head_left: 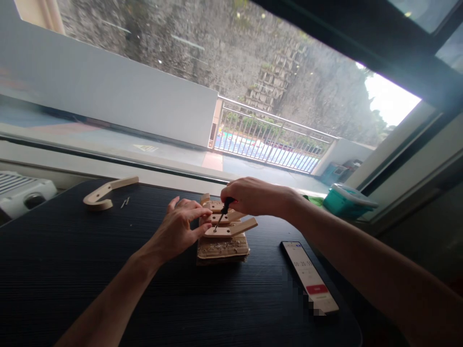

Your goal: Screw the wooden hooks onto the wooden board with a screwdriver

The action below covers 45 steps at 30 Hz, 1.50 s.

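My right hand (242, 195) is closed around the dark handle of a screwdriver (220, 220). Its shaft slants down, and the tip meets a hole in the front wooden hook (220, 233). My left hand (186, 221) grips the left ends of the hooks, thumb at the front one and index finger by the middle hook (219, 218). Behind them lies another wooden hook (216, 206), partly hidden by my hands. All rest on a stacked cardboard block (224, 250) strewn with small bits. A loose wooden hook (104, 193) lies at the table's back left, beside a few screws (125, 202).
On the dark table (162, 299), a phone (311, 279) showing a timer lies at right. A teal container (347, 200) stands at the back right by the window. A white appliance (27, 193) is at the left edge. Beyond the glass is a railing (271, 140).
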Each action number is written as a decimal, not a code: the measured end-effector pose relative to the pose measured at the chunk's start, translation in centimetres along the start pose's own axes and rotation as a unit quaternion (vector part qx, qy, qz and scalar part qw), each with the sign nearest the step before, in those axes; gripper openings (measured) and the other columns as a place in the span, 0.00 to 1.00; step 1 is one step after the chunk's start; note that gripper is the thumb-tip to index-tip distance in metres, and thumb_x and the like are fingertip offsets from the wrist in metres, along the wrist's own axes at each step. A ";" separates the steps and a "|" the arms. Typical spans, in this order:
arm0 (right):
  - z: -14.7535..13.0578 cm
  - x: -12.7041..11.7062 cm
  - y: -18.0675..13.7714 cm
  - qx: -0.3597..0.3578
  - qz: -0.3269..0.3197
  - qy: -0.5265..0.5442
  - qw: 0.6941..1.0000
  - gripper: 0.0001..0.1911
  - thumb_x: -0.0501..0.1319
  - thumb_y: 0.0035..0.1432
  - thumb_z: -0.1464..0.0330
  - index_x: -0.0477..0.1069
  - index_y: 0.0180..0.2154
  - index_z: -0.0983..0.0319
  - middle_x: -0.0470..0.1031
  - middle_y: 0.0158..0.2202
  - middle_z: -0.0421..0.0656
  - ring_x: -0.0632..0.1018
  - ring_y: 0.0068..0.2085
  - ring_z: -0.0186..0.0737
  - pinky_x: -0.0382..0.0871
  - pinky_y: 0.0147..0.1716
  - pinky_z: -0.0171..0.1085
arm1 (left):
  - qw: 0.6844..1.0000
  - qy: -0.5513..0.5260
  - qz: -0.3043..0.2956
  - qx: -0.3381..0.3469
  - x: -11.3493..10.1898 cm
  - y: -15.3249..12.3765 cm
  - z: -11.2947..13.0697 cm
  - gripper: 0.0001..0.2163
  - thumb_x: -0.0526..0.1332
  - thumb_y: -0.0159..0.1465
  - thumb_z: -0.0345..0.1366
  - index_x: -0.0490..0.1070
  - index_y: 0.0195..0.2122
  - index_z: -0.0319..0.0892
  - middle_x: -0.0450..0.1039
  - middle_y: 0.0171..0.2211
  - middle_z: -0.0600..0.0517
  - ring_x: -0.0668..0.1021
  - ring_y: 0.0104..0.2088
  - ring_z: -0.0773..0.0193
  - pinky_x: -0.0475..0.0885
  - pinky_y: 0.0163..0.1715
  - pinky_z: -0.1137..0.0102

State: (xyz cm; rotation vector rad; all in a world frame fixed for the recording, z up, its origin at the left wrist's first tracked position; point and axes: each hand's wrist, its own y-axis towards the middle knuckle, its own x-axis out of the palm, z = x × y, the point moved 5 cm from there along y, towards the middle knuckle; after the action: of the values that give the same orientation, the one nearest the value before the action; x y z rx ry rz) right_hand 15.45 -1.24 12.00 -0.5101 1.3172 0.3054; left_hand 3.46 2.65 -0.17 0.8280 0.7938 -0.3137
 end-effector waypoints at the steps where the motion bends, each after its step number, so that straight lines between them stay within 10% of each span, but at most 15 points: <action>1: 0.0 0.0 0.0 0.000 0.001 0.000 1.000 0.10 0.55 0.55 0.75 0.73 0.36 0.63 0.75 0.33 0.43 0.69 0.31 0.34 0.56 0.29 0.32 | 1.000 0.001 0.002 -0.002 -0.1 0.0 0.1 0.12 0.62 0.57 0.42 0.70 0.42 0.48 0.73 0.40 0.54 0.72 0.46 0.59 0.48 0.59 0.49; 20: -0.4 -0.1 -0.6 0.003 0.007 0.001 1.000 0.12 0.54 0.53 0.76 0.74 0.37 0.63 0.76 0.34 0.44 0.69 0.32 0.34 0.56 0.29 0.33 | 1.000 0.023 -0.011 0.017 1.7 -0.3 1.8 0.22 0.62 0.55 0.39 0.63 0.51 0.48 0.59 0.60 0.45 0.60 0.61 0.51 0.50 0.59 0.50; 26: -0.3 0.1 -0.6 0.007 0.001 -0.004 1.000 0.13 0.54 0.54 0.76 0.74 0.38 0.63 0.76 0.35 0.45 0.70 0.32 0.34 0.57 0.29 0.33 | 0.991 0.030 -0.043 -0.120 0.0 -0.3 -0.3 0.17 0.60 0.53 0.47 0.70 0.40 0.42 0.74 0.40 0.47 0.75 0.43 0.52 0.67 0.43 0.60; 33: -0.3 0.0 -0.6 0.010 0.000 -0.001 1.000 0.13 0.54 0.53 0.76 0.74 0.38 0.63 0.76 0.35 0.45 0.70 0.32 0.34 0.57 0.29 0.33 | 0.922 -0.243 -0.184 -0.237 2.2 -1.0 -0.8 0.15 0.64 0.50 0.45 0.74 0.36 0.43 0.79 0.34 0.52 0.79 0.37 0.56 0.72 0.37 0.67; 45: -0.3 0.2 -0.4 -0.007 0.013 -0.011 1.000 0.13 0.54 0.52 0.77 0.74 0.38 0.64 0.77 0.34 0.45 0.71 0.31 0.34 0.56 0.28 0.33 | 0.838 -0.410 -0.072 -0.353 4.4 -1.3 -0.1 0.27 0.70 0.42 0.40 0.70 0.44 0.37 0.79 0.39 0.47 0.80 0.40 0.54 0.74 0.41 0.64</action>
State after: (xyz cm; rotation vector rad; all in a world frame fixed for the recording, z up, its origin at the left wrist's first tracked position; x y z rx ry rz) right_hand 15.50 -1.76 11.83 -0.5000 1.3024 0.3417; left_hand 5.74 2.10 -4.15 -0.1067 0.1083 -0.4275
